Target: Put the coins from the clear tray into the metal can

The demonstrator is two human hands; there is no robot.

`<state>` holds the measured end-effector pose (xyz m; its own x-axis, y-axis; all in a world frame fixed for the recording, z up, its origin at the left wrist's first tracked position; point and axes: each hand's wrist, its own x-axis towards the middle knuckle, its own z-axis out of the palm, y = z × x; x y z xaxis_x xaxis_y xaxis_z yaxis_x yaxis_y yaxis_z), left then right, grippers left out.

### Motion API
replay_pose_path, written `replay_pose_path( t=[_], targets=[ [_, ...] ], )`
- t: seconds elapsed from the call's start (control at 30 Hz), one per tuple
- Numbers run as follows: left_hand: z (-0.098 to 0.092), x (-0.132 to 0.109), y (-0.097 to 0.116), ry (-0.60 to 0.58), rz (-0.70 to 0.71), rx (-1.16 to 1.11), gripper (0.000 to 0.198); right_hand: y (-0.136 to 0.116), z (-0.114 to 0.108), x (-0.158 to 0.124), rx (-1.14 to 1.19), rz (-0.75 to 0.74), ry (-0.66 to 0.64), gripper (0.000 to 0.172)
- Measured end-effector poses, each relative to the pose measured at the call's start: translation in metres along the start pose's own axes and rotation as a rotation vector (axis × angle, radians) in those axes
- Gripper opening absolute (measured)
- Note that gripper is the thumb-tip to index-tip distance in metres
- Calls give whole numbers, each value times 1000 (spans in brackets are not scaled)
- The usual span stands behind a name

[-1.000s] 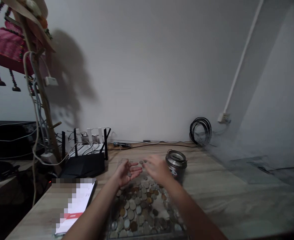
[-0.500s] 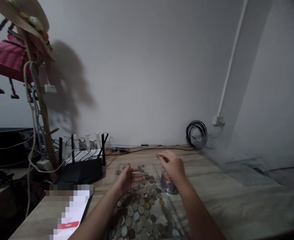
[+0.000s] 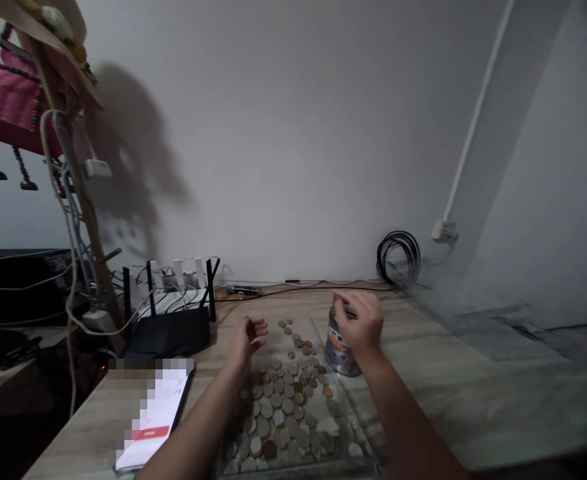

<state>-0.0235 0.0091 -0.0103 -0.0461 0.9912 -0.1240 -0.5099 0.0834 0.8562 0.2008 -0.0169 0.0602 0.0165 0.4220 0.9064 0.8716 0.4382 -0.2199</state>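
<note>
My left hand [image 3: 247,345] hovers at the left side of a clear flat tray [image 3: 318,327], its fingers apart and nothing seen in them. Many silver and brass-coloured coins [image 3: 287,405] lie spread over the tray, thickest in its near part. Just right of the tray stands a round container [image 3: 340,353] with a printed purple and orange label. Over its top is my right hand [image 3: 366,323], thumb and fingers pinched together; what they hold, if anything, is hidden. The hand covers part of the container's mouth.
A phone [image 3: 158,413] lies at the left, its screen partly blurred out. Behind it stand a black router [image 3: 168,333] and cables beside a wooden stand [image 3: 86,220]. Coiled black cable [image 3: 398,259] leans on the wall; a clear sheet-like object [image 3: 498,340] is at the right.
My right hand has moved right, over the container's mouth, still pinched. My left hand has drawn back leftward from above the coins, baring more of them. The view has shifted slightly.
</note>
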Motion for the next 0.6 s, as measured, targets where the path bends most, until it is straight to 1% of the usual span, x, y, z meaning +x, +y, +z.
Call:
replay_pose_path(
  t=[0.03, 0.07, 0.1, 0.13, 0.2, 0.23, 0.27, 0.3, 0.33, 0.4, 0.5, 0.6],
  targets=[
    [-2, 2, 3, 49, 53, -25, 30, -13, 10, -6, 51, -48, -107, 23],
    [-5, 4, 5, 91, 96, -41, 29, -25, 20, -13, 92, -86, -272, 25],
    [-7, 6, 8, 125, 130, -46, 28, -36, 31, -21, 106, -110, -468, 27],
    [-10, 8, 9, 147, 157, -45, 28, -46, 41, -31, 108, -129, -671, 33],
    [-14, 12, 10, 172, 185, -26, 28, -59, 53, -53, 102, -155, -1066, 53],
    [-15, 13, 10, 178, 179, -15, 28, -63, 55, -64, 90, -152, -1219, 63],
    [-16, 14, 9, 180, 159, -5, 28, -65, 53, -74, 77, -141, -1332, 68],
    [-16, 14, 8, 177, 131, 0, 28, -66, 48, -82, 68, -130, -1404, 71],
    [-16, 15, 6, 168, 101, 4, 27, -65, 41, -88, 68, -126, -1436, 72],
    [-15, 14, 4, 136, 50, 9, 27, -63, 23, -93, 104, -155, -1431, 74],
    [-13, 14, 1, 76, 29, 38, 27, -59, 1, -88, 197, -236, -1390, 75],
    [-12, 14, -1, 15, 19, 99, 28, -55, -5, -80, 217, -253, -1393, 72]
  ],
)
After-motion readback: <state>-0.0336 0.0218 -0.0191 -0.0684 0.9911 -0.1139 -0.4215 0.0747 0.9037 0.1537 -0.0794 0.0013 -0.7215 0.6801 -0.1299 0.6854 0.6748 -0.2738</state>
